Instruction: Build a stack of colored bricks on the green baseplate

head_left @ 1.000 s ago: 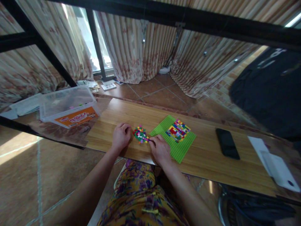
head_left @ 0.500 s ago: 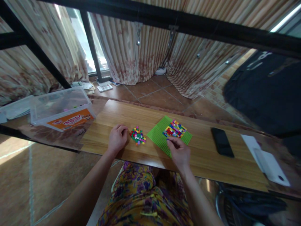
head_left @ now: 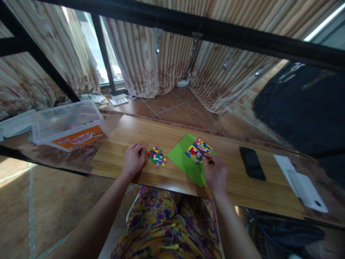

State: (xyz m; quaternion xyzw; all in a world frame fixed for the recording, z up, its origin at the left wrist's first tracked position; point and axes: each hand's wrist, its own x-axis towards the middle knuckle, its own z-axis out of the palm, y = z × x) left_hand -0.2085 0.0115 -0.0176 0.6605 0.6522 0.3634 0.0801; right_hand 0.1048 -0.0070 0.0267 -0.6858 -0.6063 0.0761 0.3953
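Note:
A green baseplate [head_left: 179, 154] lies turned at an angle on the wooden board, with a patch of small multicoloured building bricks [head_left: 193, 150] pressed onto its far right part. My right hand [head_left: 216, 172] is over the plate's right corner, thumb and forefinger pinched at the near right edge of the patch. A tiny dark purple brick shows at those fingertips, partly hidden. To the left, a loose pile of small bricks [head_left: 156, 157] lies on the board. Just left of the pile rests my left hand [head_left: 134, 157], its fingers curled in, with nothing visible in them.
A black phone [head_left: 252, 163] and a white flat object [head_left: 307, 187] lie towards the right of the wooden board [head_left: 161, 129]. A clear plastic box [head_left: 68, 124] with an orange label stands at the left. A dark metal bar [head_left: 172, 19] crosses above.
My right hand has moved right and slightly down across the baseplate, still pinching, uncovering the plate's near corner. My left hand stays by the pile. The view has shifted slightly.

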